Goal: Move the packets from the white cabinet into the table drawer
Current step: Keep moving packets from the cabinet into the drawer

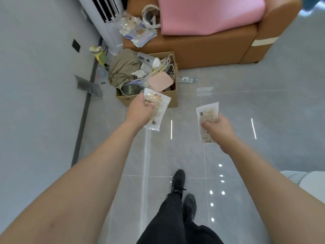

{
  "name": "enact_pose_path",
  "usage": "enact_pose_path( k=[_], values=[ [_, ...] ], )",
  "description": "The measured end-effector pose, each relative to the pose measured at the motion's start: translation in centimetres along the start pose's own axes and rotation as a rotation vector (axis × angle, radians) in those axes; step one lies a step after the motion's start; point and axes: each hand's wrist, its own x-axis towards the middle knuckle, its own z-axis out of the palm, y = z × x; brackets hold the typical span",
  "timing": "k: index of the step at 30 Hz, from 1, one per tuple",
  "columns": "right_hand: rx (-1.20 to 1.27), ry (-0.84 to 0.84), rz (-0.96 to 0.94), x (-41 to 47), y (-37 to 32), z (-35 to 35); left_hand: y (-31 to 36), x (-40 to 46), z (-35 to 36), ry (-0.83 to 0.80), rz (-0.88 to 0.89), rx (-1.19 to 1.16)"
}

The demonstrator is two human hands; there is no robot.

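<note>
My left hand (140, 111) grips a white printed packet (158, 108) with a barcode at its lower end, held out over the tiled floor. My right hand (217, 128) grips a second white packet (207, 113), its fingers curled across the middle of it. Both arms reach forward at about waist height. Neither the white cabinet nor the table drawer is in view.
A cluttered cardboard box (173, 99) stands on the floor just ahead of my left hand. Behind it is a brown sofa (202, 48) with a pink cushion. A white air conditioner (109, 23) stands by the left wall. A plastic bottle (187, 79) lies on the tiles.
</note>
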Motion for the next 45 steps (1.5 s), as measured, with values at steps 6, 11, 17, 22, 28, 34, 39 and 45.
enact_pose_path(
  k=[6,11,17,22,28,34,39,45],
  values=[
    [0.064,0.127,0.085,6.0,1.5,-6.5,6.6,6.0,7.9,-0.130,0.070,0.069],
    [0.143,0.244,0.174,10.1,4.2,-14.5,13.2,9.3,16.9,-0.261,0.110,0.124],
    [0.219,0.401,0.250,14.0,8.0,-26.1,22.5,11.5,29.6,-0.397,0.214,0.196],
    [0.250,0.526,0.306,17.2,8.6,-34.3,30.4,13.6,37.6,-0.480,0.294,0.200],
    [0.312,0.612,0.365,23.1,7.1,-41.4,38.8,19.4,45.0,-0.554,0.361,0.235],
    [0.402,0.698,0.406,27.3,7.1,-48.5,46.6,22.3,52.7,-0.615,0.406,0.296],
    [0.464,0.769,0.434,28.2,9.2,-56.3,53.3,20.7,60.6,-0.694,0.477,0.368],
    [0.523,0.870,0.455,27.9,13.0,-66.9,61.6,16.5,70.9,-0.778,0.540,0.392]
  ],
)
